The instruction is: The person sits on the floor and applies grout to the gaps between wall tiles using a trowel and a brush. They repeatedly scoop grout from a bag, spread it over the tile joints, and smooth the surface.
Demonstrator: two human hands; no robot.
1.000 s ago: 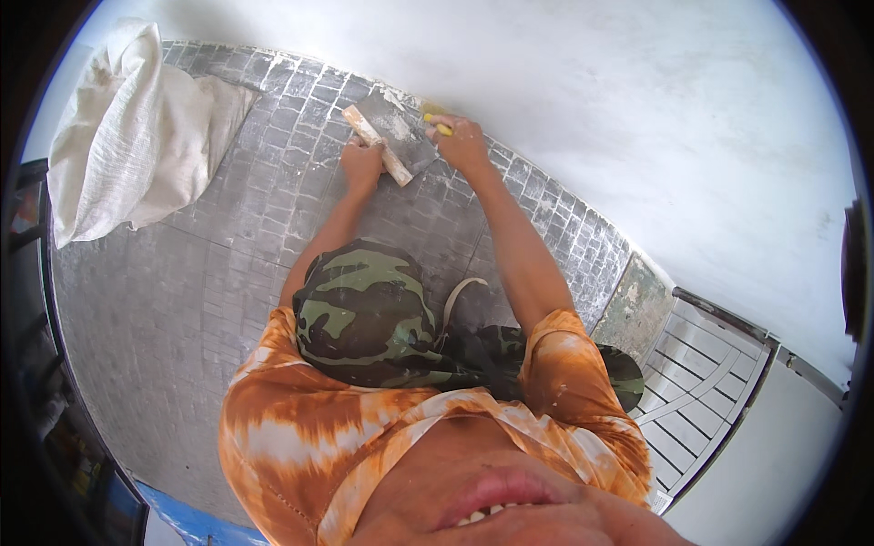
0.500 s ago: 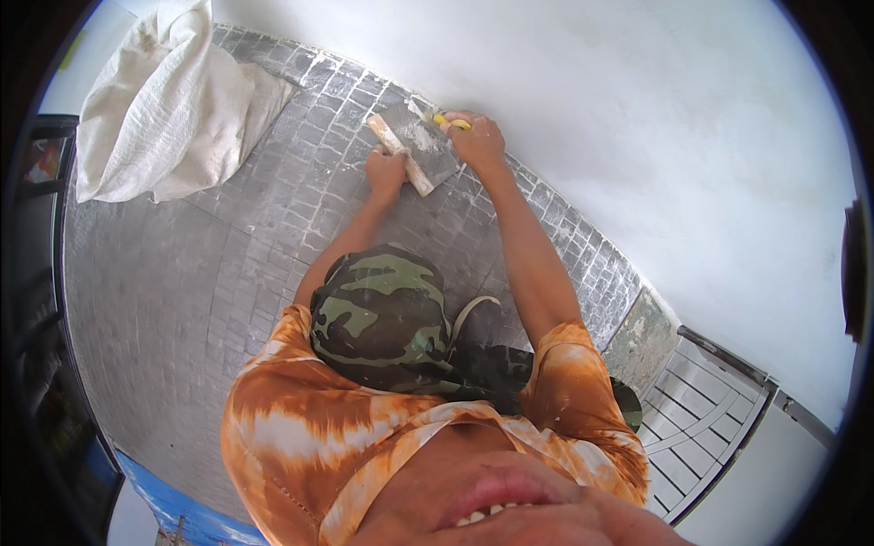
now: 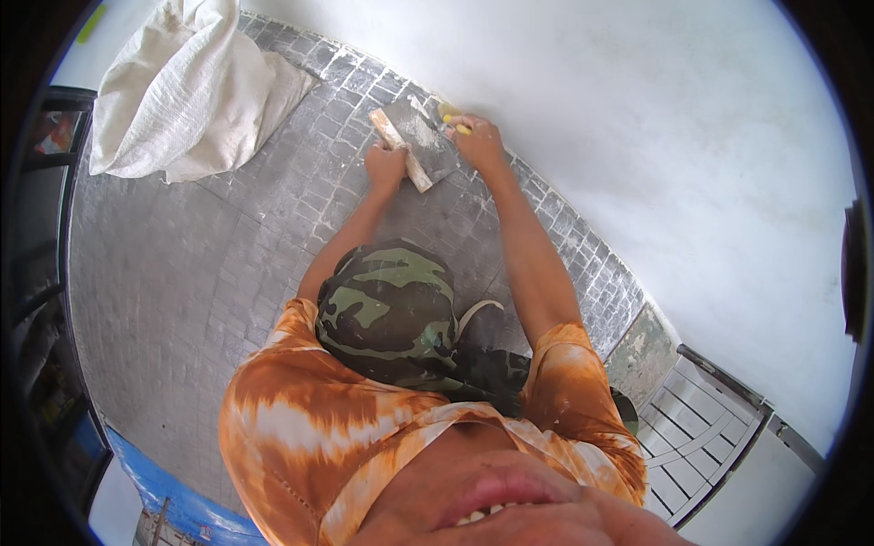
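My left hand [image 3: 386, 165] is closed around the wooden bar handle of a wide plastering blade [image 3: 424, 136]. Pale wet-looking filler lies on its grey face, toward the wall. In my right hand [image 3: 481, 147] is a putty knife [image 3: 463, 129] with a yellow handle. Its blade end is close to the foot of the white wall [image 3: 637, 118], beyond the filler; I cannot tell whether it touches the wall. Both hands are low over the tiled floor [image 3: 319, 146].
A bulky white woven sack [image 3: 182, 100] stands at the far left on the floor. Along the left is a dark-framed glass door [image 3: 41, 264]. A metal grille [image 3: 701, 419] lies at the lower right beside the wall. My bent knee [image 3: 387, 305] in camouflage trousers is between my arms.
The putty knife has shifted off the filler on the plastering blade toward the wall. My left hand keeps the blade nearly in place. The view has tilted slightly.
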